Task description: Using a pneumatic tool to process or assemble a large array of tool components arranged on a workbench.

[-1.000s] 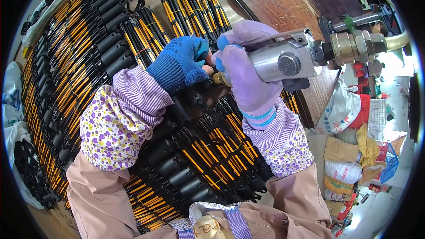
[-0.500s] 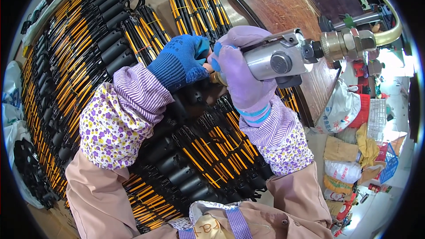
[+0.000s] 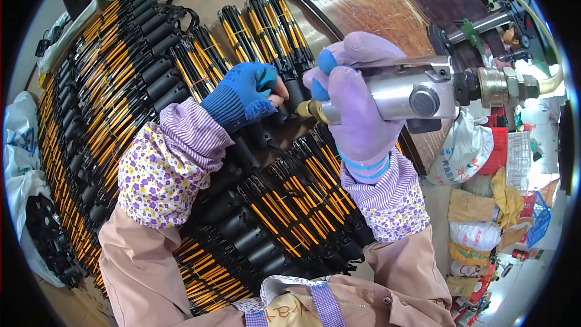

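Observation:
My right hand [image 3: 360, 94], in a lilac glove with blue fingertips, is wrapped round a silver air tool [image 3: 399, 94]. The tool's brass nose [image 3: 310, 110] points left, toward my other hand but apart from it. My left hand [image 3: 248, 94] wears a blue knitted glove from which bare fingertips stick out. Its fingers are curled together over the black handles; whatever they pinch is hidden. Beyond both hands lie bundled umbrella frames [image 3: 263, 27] with orange and black ribs. More frames [image 3: 302, 200] with black handles [image 3: 245, 236] lie nearer my body, between my forearms.
Long rows of umbrella frames [image 3: 109, 94] fill the left side. A hose [image 3: 535, 15] runs from the tool up the right. A wooden board [image 3: 369, 9] lies at the far right. White bags [image 3: 466, 148] and a red crate [image 3: 497, 148] stand beyond the right arm.
The air tool and my right hand have drawn back to the right, so the brass nose is now away from my left hand. My left hand has hardly moved.

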Demonstrator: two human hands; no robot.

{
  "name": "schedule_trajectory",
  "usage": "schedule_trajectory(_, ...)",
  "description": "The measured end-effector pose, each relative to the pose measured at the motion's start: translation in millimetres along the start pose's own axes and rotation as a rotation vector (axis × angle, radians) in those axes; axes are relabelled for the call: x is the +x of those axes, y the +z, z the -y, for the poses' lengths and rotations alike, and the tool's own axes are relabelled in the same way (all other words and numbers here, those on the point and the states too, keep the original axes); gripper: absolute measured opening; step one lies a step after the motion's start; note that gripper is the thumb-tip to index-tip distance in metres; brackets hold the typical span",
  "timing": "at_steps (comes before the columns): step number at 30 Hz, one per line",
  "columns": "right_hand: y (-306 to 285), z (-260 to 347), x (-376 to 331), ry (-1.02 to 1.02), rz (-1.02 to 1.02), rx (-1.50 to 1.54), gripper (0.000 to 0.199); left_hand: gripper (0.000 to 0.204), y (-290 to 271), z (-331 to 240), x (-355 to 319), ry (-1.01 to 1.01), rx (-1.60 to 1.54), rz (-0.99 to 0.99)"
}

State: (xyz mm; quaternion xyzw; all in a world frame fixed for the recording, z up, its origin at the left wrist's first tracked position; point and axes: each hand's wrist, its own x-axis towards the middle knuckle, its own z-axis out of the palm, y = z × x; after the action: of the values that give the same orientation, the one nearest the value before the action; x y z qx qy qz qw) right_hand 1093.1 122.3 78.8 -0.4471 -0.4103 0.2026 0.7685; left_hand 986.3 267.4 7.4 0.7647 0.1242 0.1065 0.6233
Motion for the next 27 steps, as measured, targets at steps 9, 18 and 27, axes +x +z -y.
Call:
schedule_trajectory(9,2.9,5.0,-16.0,0.017,-0.034,-0.192,0.031,0.007,8.2,-25.9,-42.2,-0.015,0.050,-0.010)
schedule_trajectory(18,21.2,5.7,-21.9,0.211,-0.153,0.005,0.021,0.019,19.2,-20.4,-52.3,0.181,0.207,-0.037)
schedule_trajectory(27,29.0,-7.3,-23.9,0.191,-0.133,0.020,0.019,0.018,17.3,-11.6,-59.9,0.272,0.251,-0.085)
